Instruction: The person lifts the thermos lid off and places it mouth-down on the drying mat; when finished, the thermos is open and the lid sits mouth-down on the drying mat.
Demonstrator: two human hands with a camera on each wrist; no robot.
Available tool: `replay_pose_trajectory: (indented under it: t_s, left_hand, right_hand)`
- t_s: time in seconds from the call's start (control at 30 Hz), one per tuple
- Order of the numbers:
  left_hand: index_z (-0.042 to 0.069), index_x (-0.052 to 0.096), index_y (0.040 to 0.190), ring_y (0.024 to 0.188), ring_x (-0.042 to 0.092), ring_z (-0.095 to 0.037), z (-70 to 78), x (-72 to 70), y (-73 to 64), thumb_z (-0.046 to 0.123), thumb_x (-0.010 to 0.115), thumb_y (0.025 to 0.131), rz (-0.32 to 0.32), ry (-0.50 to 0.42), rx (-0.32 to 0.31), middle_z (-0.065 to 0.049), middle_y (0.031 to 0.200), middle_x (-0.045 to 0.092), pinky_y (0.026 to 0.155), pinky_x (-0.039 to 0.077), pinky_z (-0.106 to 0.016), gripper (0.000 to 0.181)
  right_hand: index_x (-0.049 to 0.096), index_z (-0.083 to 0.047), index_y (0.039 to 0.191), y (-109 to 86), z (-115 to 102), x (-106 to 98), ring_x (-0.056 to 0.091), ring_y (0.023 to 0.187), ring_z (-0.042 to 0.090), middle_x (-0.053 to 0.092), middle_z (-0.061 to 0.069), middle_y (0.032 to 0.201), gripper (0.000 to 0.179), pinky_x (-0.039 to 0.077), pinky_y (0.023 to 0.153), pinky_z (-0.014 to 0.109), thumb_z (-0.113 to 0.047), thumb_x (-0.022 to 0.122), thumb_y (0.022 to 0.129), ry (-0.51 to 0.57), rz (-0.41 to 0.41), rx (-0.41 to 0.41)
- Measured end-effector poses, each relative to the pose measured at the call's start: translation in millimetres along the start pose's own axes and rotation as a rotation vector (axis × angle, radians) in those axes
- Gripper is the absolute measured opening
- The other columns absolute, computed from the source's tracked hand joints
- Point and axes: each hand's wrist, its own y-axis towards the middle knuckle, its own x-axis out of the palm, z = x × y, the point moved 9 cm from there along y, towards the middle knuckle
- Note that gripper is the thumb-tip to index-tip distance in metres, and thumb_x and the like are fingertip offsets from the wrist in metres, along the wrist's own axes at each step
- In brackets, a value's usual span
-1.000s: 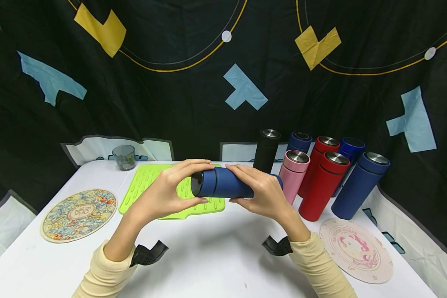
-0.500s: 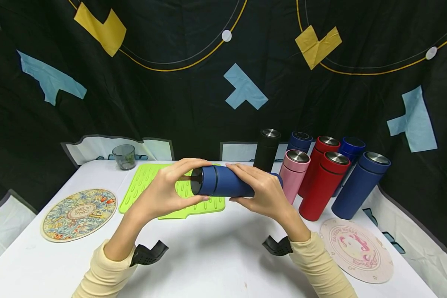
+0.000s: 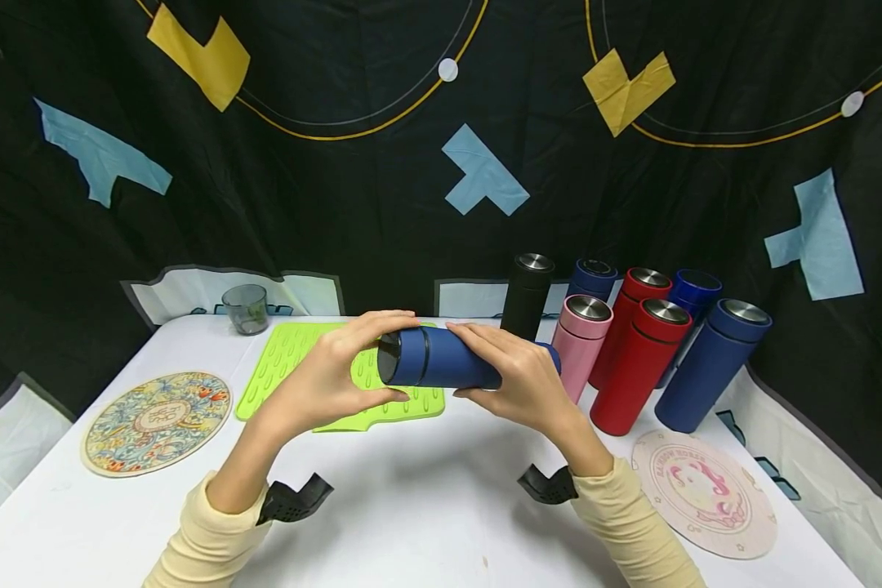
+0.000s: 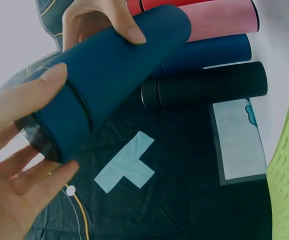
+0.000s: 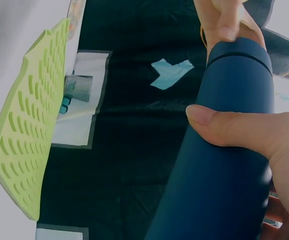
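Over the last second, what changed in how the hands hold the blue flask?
The left hand shifted its fingers around the lid of the dark blue flask, as if twisting it. The flask stays horizontal above the table, the right hand grips its body as before, and the standing flasks have not moved.

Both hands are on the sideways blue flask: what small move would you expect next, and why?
Probably a twist of the cap: the left hand pinches the cap end of the blue flask, held level above the table, while the right hand grips the body, and the cap is on.
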Motion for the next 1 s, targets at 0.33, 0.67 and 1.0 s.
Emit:
replay_pose_trajectory:
  t_s: [0.33, 0.67, 1.0]
  left_hand:
    - [0.013, 0.053, 0.136, 0.121, 0.053, -0.023, 3.1, -1.7, -0.1, 0.002, 0.087, 0.067, -0.023, -0.017, 0.067, -0.004, 0.137, 0.052, 0.091, 0.052, -0.038, 0.078]
    - [0.013, 0.052, 0.136, 0.102, 0.064, -0.025, -11.6, -2.4, -1.4, 0.022, 0.088, 0.07, 0.029, -0.055, -0.12, -0.007, 0.126, 0.06, 0.076, 0.058, -0.033, 0.076]
    - [0.018, 0.047, 0.142, 0.127, 0.048, -0.022, -0.9, -0.1, 0.8, 0.007, 0.09, 0.065, -0.01, -0.012, 0.009, -0.001, 0.145, 0.044, 0.093, 0.051, -0.041, 0.088]
  right_hand:
    - [0.053, -0.015, 0.139, -1.1, 1, 0, 0.06, 0.113, 0.026, 0.062, 0.008, 0.127, 0.083, 0.051, 0.092, 0.044, -0.027, 0.09, 0.065, 0.041, -0.002, 0.016]
    - [0.052, -0.012, 0.139, 0.4, -2, -1, 0.059, 0.115, 0.029, 0.06, 0.01, 0.129, 0.086, 0.049, 0.095, 0.045, -0.026, 0.091, 0.064, -0.062, 0.016, -0.019]
    - [0.053, -0.013, 0.138, 1.0, 2, -4, 0.06, 0.114, 0.028, 0.061, 0.009, 0.128, 0.085, 0.051, 0.093, 0.045, -0.029, 0.091, 0.064, 0.0, 0.008, 0.001]
